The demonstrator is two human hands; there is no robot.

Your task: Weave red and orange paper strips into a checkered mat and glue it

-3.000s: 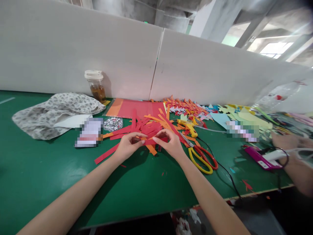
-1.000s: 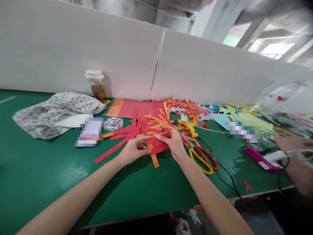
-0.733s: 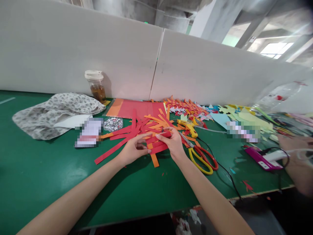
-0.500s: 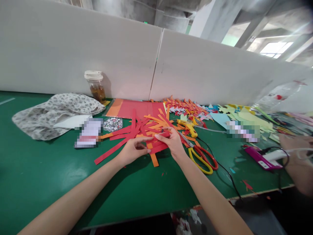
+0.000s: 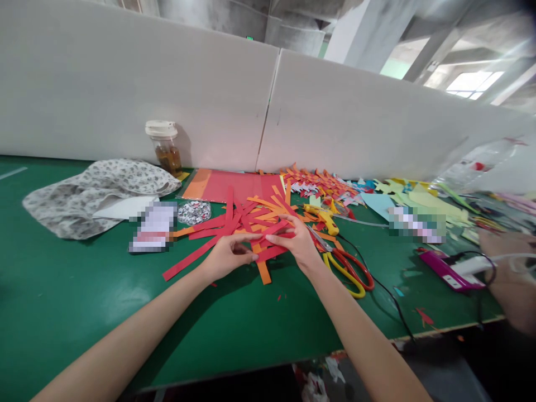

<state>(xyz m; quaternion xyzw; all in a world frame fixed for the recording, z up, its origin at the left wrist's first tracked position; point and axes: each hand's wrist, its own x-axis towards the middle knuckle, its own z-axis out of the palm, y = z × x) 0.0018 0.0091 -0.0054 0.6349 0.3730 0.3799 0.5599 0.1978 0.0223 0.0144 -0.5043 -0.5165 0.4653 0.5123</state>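
Between my two hands are red paper strips (image 5: 274, 254) laid across an orange strip (image 5: 263, 273). My left hand (image 5: 230, 258) pinches the left ends of the red strips between thumb and fingers. On the other side, my right hand (image 5: 298, 243) grips the red strips, thumb on top and index finger reaching forward. Around and behind both hands spreads a loose heap of red and orange strips (image 5: 209, 226). Scissors with one red and one yellow handle (image 5: 354, 268) lie just right of my right hand, beside a yellow glue gun (image 5: 322, 218).
A phone (image 5: 154, 228), a bag of googly eyes (image 5: 195, 212), a patterned cloth (image 5: 96, 190) and a lidded cup (image 5: 165, 148) stand left. Folded paper pieces (image 5: 322, 184) and a pink sheet pack (image 5: 238, 186) lie behind. A purple power strip (image 5: 450, 271) and a person's blurred arm (image 5: 511, 279) are right.
My right hand has shifted slightly rightward and its fingers have straightened a little along the red strip. My left hand stays almost in place, still pinching.
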